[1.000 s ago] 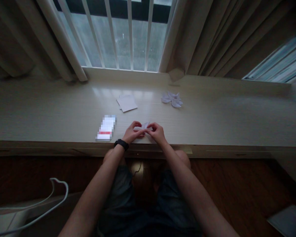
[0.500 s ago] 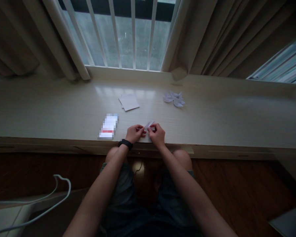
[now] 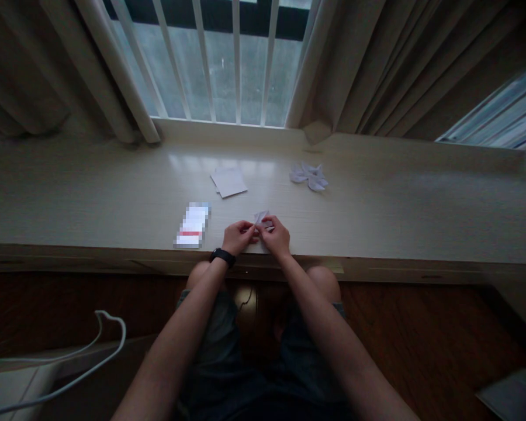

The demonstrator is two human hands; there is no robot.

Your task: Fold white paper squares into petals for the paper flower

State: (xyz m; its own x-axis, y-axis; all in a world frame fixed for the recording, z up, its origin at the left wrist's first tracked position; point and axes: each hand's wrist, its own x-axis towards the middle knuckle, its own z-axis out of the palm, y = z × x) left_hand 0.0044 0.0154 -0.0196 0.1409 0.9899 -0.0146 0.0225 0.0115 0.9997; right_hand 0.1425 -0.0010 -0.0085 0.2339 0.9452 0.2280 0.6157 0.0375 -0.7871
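In the head view, the right hand (image 3: 276,238) has edged closer to the left hand (image 3: 237,237) since the earlier frame. The grip of each hand is closed, pinching the folded paper (image 3: 262,217) between fingertips; fingers cover part of it, so its exact shape is hard to tell. From the square sheets (image 3: 230,182) on the bench (image 3: 398,216), this paper is nearer the person, rightward; the folded pieces (image 3: 309,176) lie to the right, the pixelated screen (image 3: 193,224) nearer the person, leftward.

The pale ledge (image 3: 398,210) carries square papers (image 3: 230,182), folded paper pieces (image 3: 317,181) and a pixelated screen (image 3: 193,222).
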